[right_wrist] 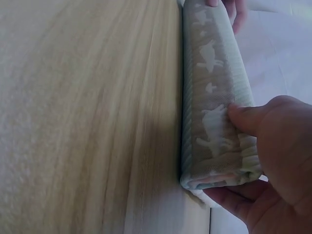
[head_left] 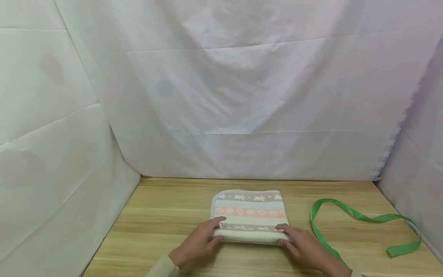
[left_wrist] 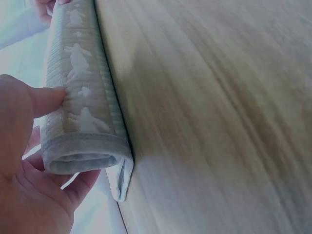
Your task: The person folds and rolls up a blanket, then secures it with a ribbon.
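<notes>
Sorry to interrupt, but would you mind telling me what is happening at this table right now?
A person is rolling up a patterned towel on a wooden table. The left hand and right hand each grip one end of the rolled near edge, thumbs on top, fingers tucked beneath. Only the near part is rolled; the rest lies flat toward the back. A green ribbon lies loose on the table to the right, untouched.

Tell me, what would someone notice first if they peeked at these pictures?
First, the patterned towel with white bunnies in the middle of the wooden table, its near edge rolled up. The left hand and the right hand each grip one end of that roll, fingers curled round it. Next, the bright green ribbon lying looped on the table to the right of the towel, apart from it.
</notes>
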A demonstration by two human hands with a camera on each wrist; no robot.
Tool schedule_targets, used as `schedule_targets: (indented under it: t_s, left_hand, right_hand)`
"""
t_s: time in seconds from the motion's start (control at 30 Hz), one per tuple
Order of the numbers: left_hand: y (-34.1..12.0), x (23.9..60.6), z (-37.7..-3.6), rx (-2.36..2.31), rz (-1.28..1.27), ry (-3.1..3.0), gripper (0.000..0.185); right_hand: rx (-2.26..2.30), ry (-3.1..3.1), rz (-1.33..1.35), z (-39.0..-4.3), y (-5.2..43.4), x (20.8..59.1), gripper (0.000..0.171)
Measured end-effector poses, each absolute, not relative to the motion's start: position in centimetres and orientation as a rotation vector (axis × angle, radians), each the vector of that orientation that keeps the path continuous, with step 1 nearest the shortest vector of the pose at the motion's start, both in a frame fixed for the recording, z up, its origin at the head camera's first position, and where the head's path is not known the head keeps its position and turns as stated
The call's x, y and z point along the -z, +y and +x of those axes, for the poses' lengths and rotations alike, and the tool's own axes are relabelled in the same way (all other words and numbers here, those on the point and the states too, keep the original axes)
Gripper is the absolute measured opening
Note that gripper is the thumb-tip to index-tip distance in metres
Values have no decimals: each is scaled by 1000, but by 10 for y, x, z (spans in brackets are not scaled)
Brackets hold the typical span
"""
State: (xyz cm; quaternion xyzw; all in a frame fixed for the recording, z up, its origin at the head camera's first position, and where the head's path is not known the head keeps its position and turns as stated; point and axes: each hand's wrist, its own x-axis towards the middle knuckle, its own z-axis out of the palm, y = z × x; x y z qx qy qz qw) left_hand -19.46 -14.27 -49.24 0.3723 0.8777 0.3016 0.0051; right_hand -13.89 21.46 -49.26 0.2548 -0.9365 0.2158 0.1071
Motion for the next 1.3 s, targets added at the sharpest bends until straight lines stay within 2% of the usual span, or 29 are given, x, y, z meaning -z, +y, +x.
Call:
schedule_targets:
  t_s: [0.3,0.6,0.8,1.03,1.3]
  left_hand:
    - [-145,492,-204,-1101,891,2613,54]
    - [-138,497,-214,-1225,670,2668,64]
    - [-135,500,-218,-1286,505,2666,72]
    - [-131,499,-225,-1291,395,2668,77]
    - [-129,499,-227,-1262,337,2665,77]
  right_hand:
    - [-816,-2726,739,-145,216,495,29]
    - [-897,-2756,543,-157,213,494,32]
    - [-1066,-2835,310,-163,211,495,39]
    - [-1130,-2861,135,-168,209,497,44]
    - [-1108,-2900,54,-172,208,500,48]
